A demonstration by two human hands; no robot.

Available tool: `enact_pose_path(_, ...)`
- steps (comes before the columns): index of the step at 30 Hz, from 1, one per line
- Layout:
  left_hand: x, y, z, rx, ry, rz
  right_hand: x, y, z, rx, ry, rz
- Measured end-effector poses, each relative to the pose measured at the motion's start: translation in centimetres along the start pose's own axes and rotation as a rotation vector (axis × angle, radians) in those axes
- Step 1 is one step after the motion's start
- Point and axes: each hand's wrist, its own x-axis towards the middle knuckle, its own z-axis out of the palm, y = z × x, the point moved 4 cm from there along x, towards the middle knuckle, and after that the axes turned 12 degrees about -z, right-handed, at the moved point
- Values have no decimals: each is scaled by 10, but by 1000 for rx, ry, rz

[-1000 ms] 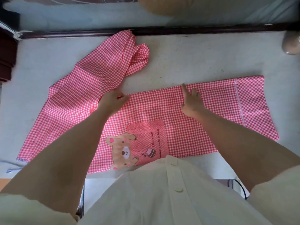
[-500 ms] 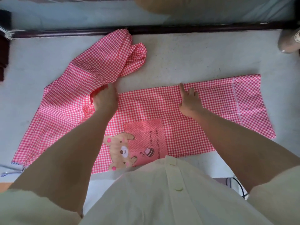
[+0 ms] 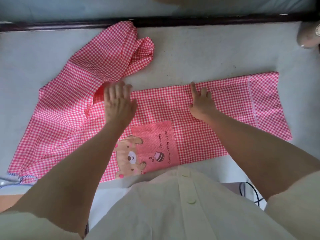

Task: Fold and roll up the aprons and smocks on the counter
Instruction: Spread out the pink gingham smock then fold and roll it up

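Gingham smock [image 3: 195, 139], red-white, one only, spread flat on pale counter [image 3: 199, 54]; near side close to front edge, one sleeve [image 3: 110, 54] bunched against dark back rail [image 3: 207, 20]. Bare counter far left, far right. One bear pocket [image 3: 155, 141]. Two hands: left hand [image 3: 119, 103] flat, fingers straight, blurred, at sleeve join; right hand [image 3: 201, 103] flat, pressing far folded edge.

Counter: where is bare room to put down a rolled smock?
Bare counter lies between the dark rail and the smock, right of the sleeve. Another patch lies left of the sleeve. The middle is crowded: smock, left hand, right hand.
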Motion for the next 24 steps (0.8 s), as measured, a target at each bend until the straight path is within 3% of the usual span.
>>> enact_pose_path(3, -39, 10, 33, 69, -190, 221, -2, -2, 1, -24, 6, -21)
enact_pose_path(5, -56, 0, 58, 122, -287, 202, -2, -2, 0, -26, 16, -26)
enact_pose_path(10, -68, -14, 65, 73, -257, 25, -8, -3, 4, -49, 94, -37)
enact_pose_path(16, -99, 40, 71, 49, -296, 250, -37, -12, 38, -109, 243, -179)
enact_pose_path(21, -112, 17, 86, 91, -322, 171, -47, 2, 75, -169, 176, -226)
enact_pose_path(24, -118, 7, 83, 24, -279, 66, -50, -3, 75, -136, 241, -230)
